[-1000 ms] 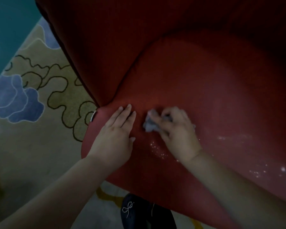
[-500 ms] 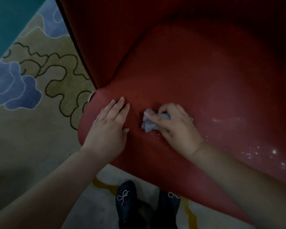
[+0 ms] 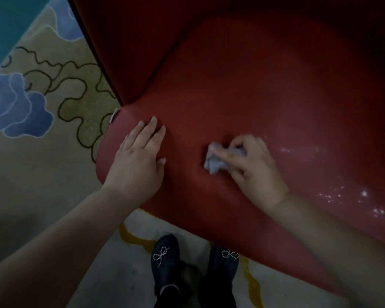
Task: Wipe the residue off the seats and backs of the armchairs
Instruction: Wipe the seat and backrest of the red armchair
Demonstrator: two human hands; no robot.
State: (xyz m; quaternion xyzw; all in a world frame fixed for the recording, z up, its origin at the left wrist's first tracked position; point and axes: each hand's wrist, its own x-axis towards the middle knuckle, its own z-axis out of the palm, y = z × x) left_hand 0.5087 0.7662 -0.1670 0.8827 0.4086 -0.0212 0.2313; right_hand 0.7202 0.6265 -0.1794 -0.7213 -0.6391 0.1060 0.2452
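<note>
A red armchair fills the view, its seat (image 3: 242, 96) facing me and its back (image 3: 131, 41) rising at the upper left. My right hand (image 3: 251, 170) grips a crumpled grey-white cloth (image 3: 215, 162) and presses it onto the seat near the front. My left hand (image 3: 138, 161) lies flat with straight fingers on the seat's front left corner. White speckled residue (image 3: 351, 196) dots the seat to the right of my right hand, with a fainter streak (image 3: 302, 150) above it.
A patterned rug (image 3: 42, 107) with blue and olive shapes covers the floor left of the chair. My two dark shoes (image 3: 165, 258) stand on pale rug just below the seat's front edge. A teal floor strip (image 3: 7, 21) shows at the top left.
The view has shifted so the chair sits higher and both shoes show. The specks in front of my right hand are gone; the cloth has slid a little right, away from my left hand.
</note>
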